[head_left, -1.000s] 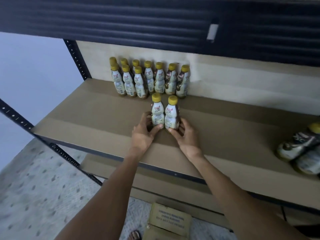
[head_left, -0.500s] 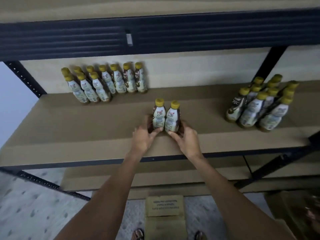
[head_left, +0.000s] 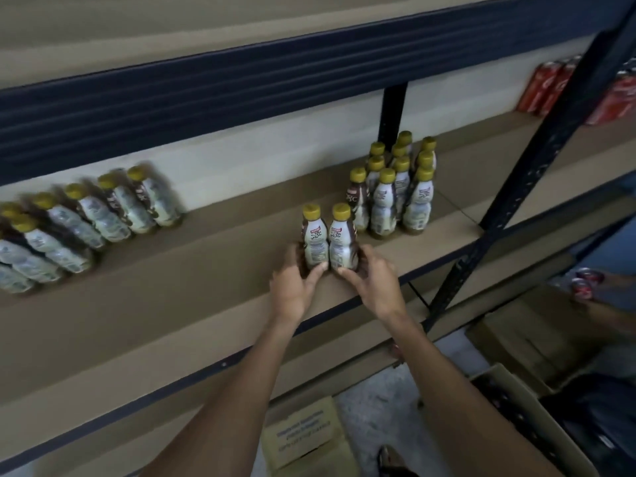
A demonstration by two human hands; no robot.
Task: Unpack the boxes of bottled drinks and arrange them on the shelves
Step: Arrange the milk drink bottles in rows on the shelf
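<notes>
Gripped upright and touching on shelf (head_left: 172, 304) — left bottle (head_left: 314, 241) within curled fingers of left hand (head_left: 292, 287), right bottle (head_left: 341, 241) within those of right hand (head_left: 373, 280); near bottle cluster (head_left: 389, 197).

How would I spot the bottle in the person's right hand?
On the brown shelf, a pair of yellow-capped bottles stands apart near the front. The left hand holds the left bottle; the right hand grips the right bottle, nearer the cluster by the post.
</notes>
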